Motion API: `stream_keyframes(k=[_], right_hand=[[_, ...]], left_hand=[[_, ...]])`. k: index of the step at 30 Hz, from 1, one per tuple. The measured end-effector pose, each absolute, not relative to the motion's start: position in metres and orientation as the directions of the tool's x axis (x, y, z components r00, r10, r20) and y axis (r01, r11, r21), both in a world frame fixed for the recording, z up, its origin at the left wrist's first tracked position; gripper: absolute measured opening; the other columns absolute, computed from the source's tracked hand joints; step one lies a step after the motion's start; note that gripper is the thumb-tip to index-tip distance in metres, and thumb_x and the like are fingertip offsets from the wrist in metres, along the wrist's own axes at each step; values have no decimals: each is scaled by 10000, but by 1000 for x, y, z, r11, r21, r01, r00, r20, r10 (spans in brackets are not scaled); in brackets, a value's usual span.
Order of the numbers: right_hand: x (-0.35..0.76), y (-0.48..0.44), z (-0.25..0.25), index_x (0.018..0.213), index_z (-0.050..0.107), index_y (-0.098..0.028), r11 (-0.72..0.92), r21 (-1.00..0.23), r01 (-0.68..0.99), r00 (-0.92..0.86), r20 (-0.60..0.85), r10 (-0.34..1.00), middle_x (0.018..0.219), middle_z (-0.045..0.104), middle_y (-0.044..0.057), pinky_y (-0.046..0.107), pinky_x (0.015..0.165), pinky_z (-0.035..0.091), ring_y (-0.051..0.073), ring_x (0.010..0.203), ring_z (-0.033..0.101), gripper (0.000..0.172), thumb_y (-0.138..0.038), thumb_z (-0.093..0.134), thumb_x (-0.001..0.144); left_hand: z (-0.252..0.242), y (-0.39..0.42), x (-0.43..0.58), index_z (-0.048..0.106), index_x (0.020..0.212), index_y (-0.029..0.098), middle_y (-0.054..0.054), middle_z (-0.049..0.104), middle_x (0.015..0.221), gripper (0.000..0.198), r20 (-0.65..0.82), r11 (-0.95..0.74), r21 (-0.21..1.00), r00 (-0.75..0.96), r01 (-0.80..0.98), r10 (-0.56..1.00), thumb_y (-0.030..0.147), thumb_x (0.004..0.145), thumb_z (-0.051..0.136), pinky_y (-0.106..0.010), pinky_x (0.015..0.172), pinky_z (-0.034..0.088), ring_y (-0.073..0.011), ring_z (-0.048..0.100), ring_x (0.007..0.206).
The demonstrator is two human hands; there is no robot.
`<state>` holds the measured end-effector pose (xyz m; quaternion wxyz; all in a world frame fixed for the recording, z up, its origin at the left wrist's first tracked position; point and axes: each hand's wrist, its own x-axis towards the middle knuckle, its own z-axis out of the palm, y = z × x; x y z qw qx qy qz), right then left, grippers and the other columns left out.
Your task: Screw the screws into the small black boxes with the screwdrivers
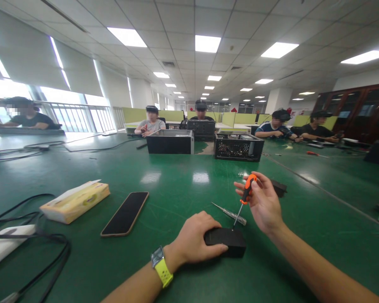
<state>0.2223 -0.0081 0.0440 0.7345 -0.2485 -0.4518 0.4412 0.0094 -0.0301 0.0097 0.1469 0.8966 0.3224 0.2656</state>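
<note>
My left hand is curled over the left end of a small black box lying on the green table, holding it down. My right hand pinches the orange-and-black handle of a small screwdriver, whose tip rests on the top of the box. A bare metal screwdriver shaft lies on the table just behind the box. A yellow-strapped watch sits on my left wrist.
A phone lies face up to the left, beside a yellow tissue pack. Black cables trail at the left edge. Two open computer cases stand farther back. Several people sit at the far side.
</note>
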Motion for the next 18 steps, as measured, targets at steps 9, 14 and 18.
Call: stream_keyframes(k=[9,14,18], right_hand=[[221,-12,45,1087,573,-309,492,-780,-388,191,454,870,1067,625,-2,320,706,583,219,914,701,278,-338,674,829],[219,-13,44,1089,572,-304,507,-782,-362,195,468,862,1068,631,3,324,711,581,218,918,700,286,-342,678,825],[222,-14,43,1095,576,-285,555,-780,-288,182,525,832,1076,647,25,338,704,577,227,931,688,284,-334,668,831]], left_hand=[[9,-35,12,676,963,190,-48,652,875,338,394,-706,481,590,521,704,409,707,705,-314,759,450,-214,562,833],[9,-37,13,687,962,194,-45,663,872,325,397,-693,493,573,525,717,386,700,705,-315,758,452,-214,569,828],[9,-38,13,697,972,195,-45,677,900,332,349,-632,557,539,539,767,379,697,718,-321,777,459,-215,586,846]])
